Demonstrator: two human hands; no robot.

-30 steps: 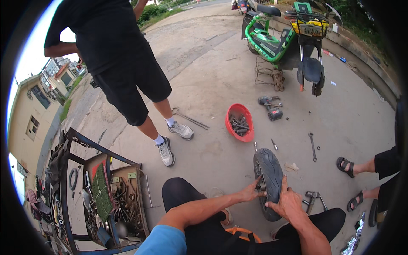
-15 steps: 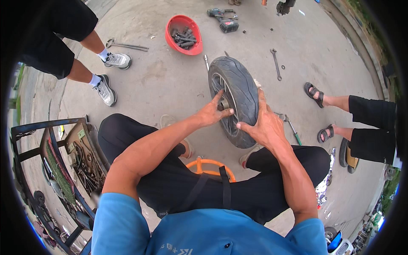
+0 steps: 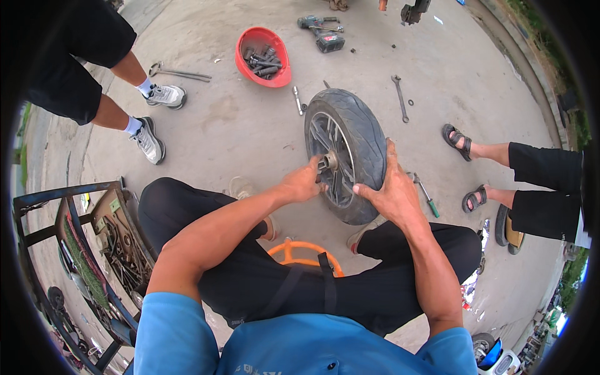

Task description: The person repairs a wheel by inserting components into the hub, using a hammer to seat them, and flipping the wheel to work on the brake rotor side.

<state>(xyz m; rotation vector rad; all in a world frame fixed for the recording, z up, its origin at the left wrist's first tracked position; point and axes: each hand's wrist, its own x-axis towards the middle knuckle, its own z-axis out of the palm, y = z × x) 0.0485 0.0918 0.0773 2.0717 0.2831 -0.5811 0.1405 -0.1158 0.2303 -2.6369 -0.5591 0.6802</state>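
Observation:
Between my knees a scooter wheel stands upright on the ground, leaning a little. It has a worn black tyre and dark spokes around a metal hub. My right hand grips the tyre on its near right side, thumb on the tread and fingers along the outer side. Against the spokes just below the hub, my left hand is closed on the wheel, its fingertips partly hidden.
Ahead lie a red helmet filled with sockets, a cordless impact wrench, a socket piece and a spanner. A green-handled ratchet is right of the wheel. People stand left and right; a metal rack with tools is at left.
My left hand has drawn back from the hub's far side to the spokes below it, its fingers curling. The wheel has turned slightly, showing more of its hub. My right hand keeps its grip.

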